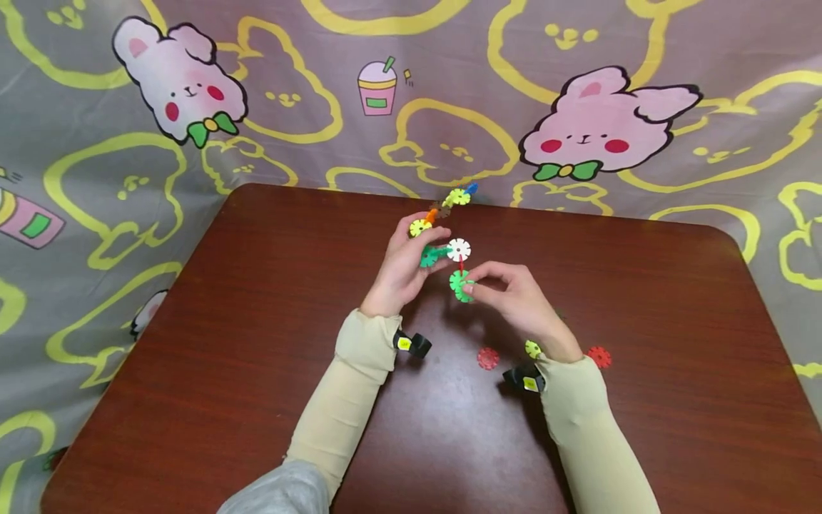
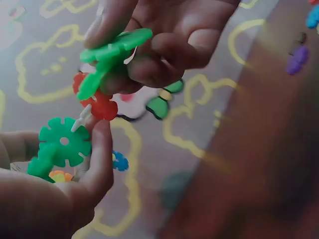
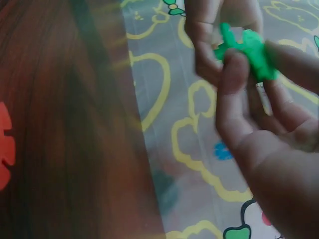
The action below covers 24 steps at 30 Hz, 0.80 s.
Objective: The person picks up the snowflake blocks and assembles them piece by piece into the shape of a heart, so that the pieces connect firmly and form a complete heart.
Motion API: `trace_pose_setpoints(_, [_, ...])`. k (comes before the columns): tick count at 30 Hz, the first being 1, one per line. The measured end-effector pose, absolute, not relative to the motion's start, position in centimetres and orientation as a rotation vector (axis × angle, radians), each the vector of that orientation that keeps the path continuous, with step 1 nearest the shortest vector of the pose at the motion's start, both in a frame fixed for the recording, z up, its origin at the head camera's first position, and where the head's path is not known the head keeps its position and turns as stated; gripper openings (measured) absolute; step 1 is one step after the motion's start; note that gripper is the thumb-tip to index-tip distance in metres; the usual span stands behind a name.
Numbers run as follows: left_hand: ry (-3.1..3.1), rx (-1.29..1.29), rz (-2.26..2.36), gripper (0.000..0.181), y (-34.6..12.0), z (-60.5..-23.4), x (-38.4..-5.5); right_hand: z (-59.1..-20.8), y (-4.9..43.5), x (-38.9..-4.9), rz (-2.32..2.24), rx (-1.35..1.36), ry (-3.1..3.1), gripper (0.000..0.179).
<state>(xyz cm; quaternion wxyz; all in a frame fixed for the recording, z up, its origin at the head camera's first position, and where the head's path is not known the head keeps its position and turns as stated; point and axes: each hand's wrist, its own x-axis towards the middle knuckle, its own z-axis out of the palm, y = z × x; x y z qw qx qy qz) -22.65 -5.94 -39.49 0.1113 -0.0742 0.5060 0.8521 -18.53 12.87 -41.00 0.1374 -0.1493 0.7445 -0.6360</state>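
Slotted plastic flower discs are joined in a chain between the two hands. My left hand [image 1: 397, 275] holds its middle, near a yellow disc [image 1: 420, 228] and a dark green disc [image 1: 428, 258]. Beyond that hand the chain runs through orange, a brown disc [image 1: 441, 208] and another yellow disc [image 1: 459, 197] to a blue disc [image 1: 472, 188]. On the near side come a white disc [image 1: 459, 250], a red disc [image 2: 102, 106] and light green discs [image 1: 459, 283]. My right hand [image 1: 519, 296] pinches the light green discs [image 3: 256, 55] between thumb and fingers.
On the brown table [image 1: 257, 321] a loose red disc [image 1: 488, 358] lies below the hands. A yellow disc [image 1: 532, 348] and a second red disc [image 1: 600, 357] lie by the right wrist. A patterned curtain [image 1: 449, 71] hangs behind the table.
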Motion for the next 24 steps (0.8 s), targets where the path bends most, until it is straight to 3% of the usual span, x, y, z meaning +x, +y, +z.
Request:
trace_pose_setpoints(12, [1.678,-0.324,2.121,0.044,-7.2,-44.2,-23.5,-44.1,11.8,-19.3,-1.73,-0.261,1.952,0.024])
trace_pose_setpoints(24, [2.328,-0.117,1.474,0.064,-9.5,-43.3,-22.4,-45.1,11.2,-19.2,-1.754,-0.229,1.932,0.026])
